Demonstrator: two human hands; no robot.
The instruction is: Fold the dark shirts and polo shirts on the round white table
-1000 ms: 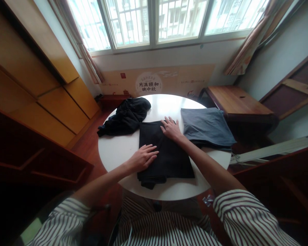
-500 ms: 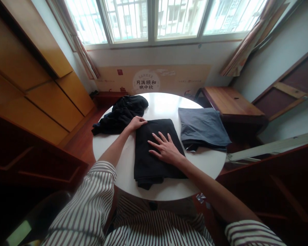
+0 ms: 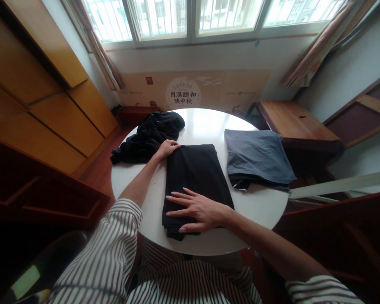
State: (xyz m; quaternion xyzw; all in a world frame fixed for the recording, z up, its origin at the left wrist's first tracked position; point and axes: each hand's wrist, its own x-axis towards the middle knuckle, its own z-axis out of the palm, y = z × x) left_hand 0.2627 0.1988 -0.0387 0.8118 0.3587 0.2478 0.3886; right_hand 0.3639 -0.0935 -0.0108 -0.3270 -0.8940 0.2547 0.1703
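A folded black garment (image 3: 194, 169) lies on the round white table (image 3: 148, 213) in front of me; its exact kind cannot be made out. At its far left corner, my left hand (image 3: 168, 148) is closed, thumb and fingers pinching the edge of the cloth. My right hand (image 3: 201, 211) rests flat on the near part, fingers spread and pointing left. Loose folds of the same cloth stick out at the near left edge, partly beneath that hand.
A crumpled pile of black clothing (image 3: 150, 135) sits at the table's far left. On the right lies a stack of folded grey and dark cloth (image 3: 256, 156). Beyond the table stand a wooden desk (image 3: 299, 120) on the right and a yellow cabinet (image 3: 66, 126) on the left.
My right hand has slid from the garment's middle toward its near edge, fingers still spread. My left hand stays at the far left corner. The view has shifted slightly.
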